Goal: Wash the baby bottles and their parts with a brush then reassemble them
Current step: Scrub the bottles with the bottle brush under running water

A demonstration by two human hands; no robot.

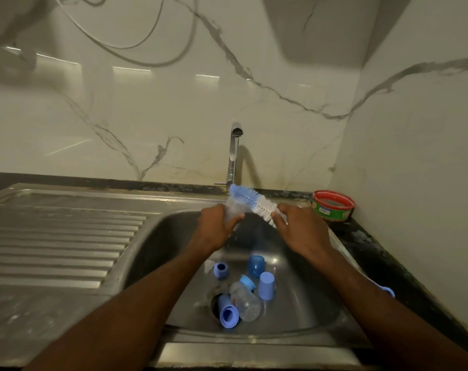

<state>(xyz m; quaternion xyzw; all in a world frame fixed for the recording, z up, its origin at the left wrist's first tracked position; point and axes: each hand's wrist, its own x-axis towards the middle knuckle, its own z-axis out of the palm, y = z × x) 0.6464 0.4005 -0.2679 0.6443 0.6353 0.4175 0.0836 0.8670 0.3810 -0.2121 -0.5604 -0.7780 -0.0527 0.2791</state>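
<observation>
Head view, looking down over a stainless-steel sink basin [158, 236] with a ribbed draining board [61, 236] on the left and a chrome tap [234, 153] at the back against a white marble-veined wall. Above the basin, the left hand [214, 228] has its fingers curled round a clear plastic baby bottle [234, 210], held tilted with one end toward the tap. The right hand [299, 228] grips the handle of a blue-and-white bristle bottle brush [250, 200]; the brush's blue end lies across the top of the bottle, touching it, while the white bristles sit just beside the right fingers.

Down on the basin floor lie more parts: a second clear baby bottle with a blue collar [246, 299] lying on its side by the drain, a blue cap lying open-end forward [228, 313] over the drain hole, an upright pale-blue cap [267, 285], a darker translucent blue cap [256, 265], and a small blue screw ring [221, 269] set a little apart to the left.

On the dark countertop at the right, near the corner, stands a round red-rimmed tub with a green label [333, 204].
</observation>
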